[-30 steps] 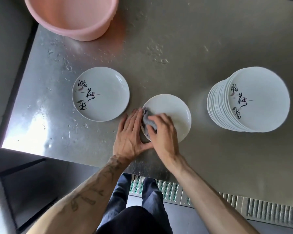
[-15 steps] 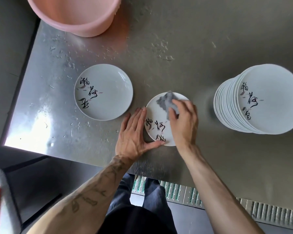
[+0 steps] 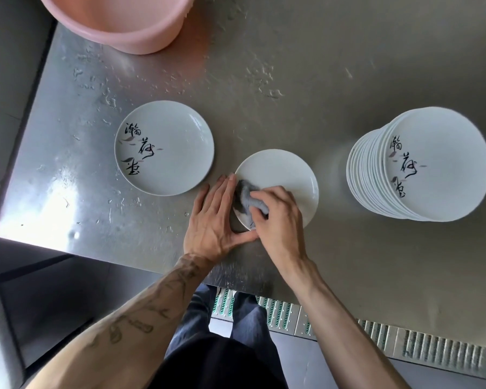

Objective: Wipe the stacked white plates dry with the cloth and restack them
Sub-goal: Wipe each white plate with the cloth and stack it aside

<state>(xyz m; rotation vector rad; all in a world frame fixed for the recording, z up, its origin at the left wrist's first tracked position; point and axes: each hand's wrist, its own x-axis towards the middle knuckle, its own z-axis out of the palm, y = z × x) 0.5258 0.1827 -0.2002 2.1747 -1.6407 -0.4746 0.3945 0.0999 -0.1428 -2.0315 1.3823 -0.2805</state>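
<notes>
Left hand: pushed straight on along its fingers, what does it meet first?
Probably nothing: the left hand touches the middle plate at its rim, and its fingers point past it, right of the left plate, onto wet table.

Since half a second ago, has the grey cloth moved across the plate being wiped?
Yes. The grey cloth has slid from the far rim of the middle plate back to its near-left edge, beside the left hand.
</notes>
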